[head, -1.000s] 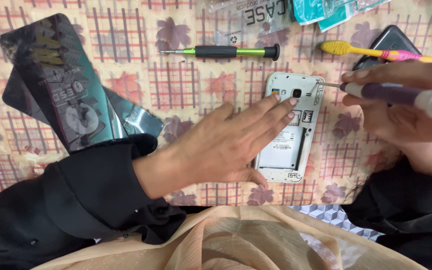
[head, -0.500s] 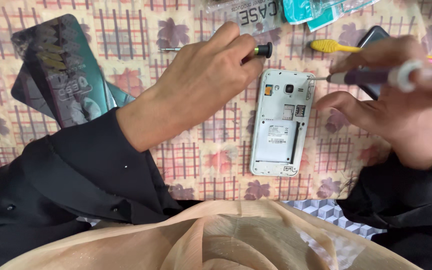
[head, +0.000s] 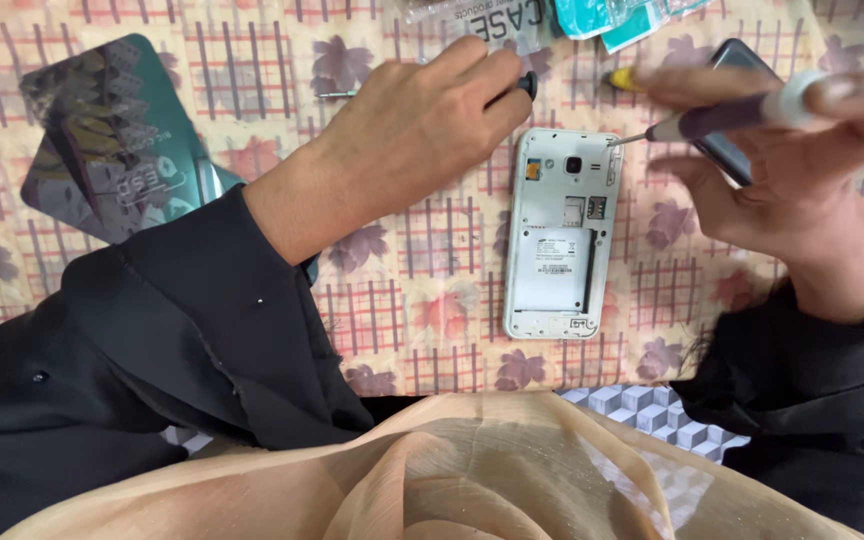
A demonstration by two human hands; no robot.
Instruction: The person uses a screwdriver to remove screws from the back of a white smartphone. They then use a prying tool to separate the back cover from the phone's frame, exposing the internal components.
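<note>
So now the left hand (head: 422,135) has come off the opened white phone (head: 562,232) and closes around the black screwdriver (head: 524,82), while the right hand (head: 792,150) grips the purple screwdriver (head: 722,115), tip at the phone's top corner.

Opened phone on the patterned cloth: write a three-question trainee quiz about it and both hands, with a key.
1. True or false: the white phone lies with its back cover off and its battery bay showing.
2. Which hand holds the purple-handled screwdriver? A) left hand B) right hand C) neither
3. Fill in: the left hand rests on the black-handled ____ lying above the phone.

Key
1. True.
2. B; its tip sits at the phone's top right corner.
3. Screwdriver; only its dark end and thin shaft show past the hand.
</note>
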